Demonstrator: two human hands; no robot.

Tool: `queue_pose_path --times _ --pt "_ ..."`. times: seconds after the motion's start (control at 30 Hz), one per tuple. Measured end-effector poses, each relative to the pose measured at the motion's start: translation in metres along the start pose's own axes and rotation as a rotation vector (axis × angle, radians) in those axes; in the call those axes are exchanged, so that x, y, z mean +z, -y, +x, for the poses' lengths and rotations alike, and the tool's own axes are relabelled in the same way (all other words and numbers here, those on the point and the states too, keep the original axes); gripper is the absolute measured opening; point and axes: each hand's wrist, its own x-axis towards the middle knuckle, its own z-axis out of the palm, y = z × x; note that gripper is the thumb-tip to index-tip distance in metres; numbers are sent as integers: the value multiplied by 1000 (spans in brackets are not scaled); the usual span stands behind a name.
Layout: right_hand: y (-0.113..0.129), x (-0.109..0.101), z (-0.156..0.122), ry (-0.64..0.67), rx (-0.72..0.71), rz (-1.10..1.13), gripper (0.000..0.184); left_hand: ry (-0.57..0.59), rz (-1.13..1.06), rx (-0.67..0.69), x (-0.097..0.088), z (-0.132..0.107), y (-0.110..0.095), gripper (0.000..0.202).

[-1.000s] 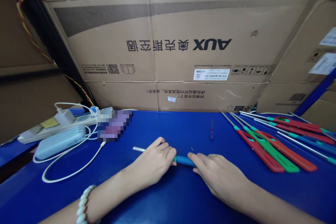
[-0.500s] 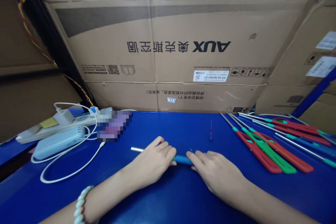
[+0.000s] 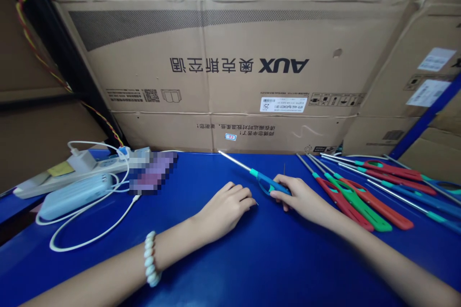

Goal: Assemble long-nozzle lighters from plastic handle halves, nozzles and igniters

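My right hand [image 3: 300, 197] grips the blue handle of a long-nosed lighter [image 3: 262, 181], whose metal tube points up and left toward the cardboard box. Loosely curled on the blue table [image 3: 252, 259], my left hand [image 3: 226, 208] rests with its fingertips next to a tiny pin-like piece [image 3: 256, 203]; I cannot tell if it pinches anything. A white bead bracelet [image 3: 150, 259] sits on the left wrist. A small screwdriver [image 3: 284, 169] lies just behind the right hand.
Several red, green and blue long-nosed lighters [image 3: 360, 192] lie at the right. A power strip [image 3: 68, 175], a pale power bank [image 3: 72, 194] and white cables [image 3: 90, 230] are at the left. A large AUX cardboard box [image 3: 230, 57] walls the back.
The blue lighter was lying crosswise under both hands. My right hand has now taken it and swung it right and back, its tube pointing away; my left hand has let go.
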Motion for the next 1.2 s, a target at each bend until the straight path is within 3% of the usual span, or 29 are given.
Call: queue_pose_path --times 0.17,0.37,0.5,0.6,0.77,0.97,1.07,1.2 --pt "-6 -2 2 -39 16 -6 15 -13 5 7 14 23 3 13" --pt "-6 -2 3 -17 61 60 16 -16 5 17 25 24 5 15" --pt "-1 0 1 44 54 96 17 -35 -33 -19 16 14 0 13" --pt "6 6 -2 107 -39 125 26 -65 -89 -75 1 3 -5 11" --pt "20 23 -8 159 -123 128 28 -153 -396 -245 -17 -12 -13 16" --pt "23 37 -11 130 -284 16 19 -228 -835 -403 -14 -16 -14 14" --pt "21 39 -12 60 -311 -30 16 -244 -1047 -462 -12 -16 -13 10" --pt "25 40 -17 -131 -353 23 6 -277 -1222 -508 -14 -14 -14 15"
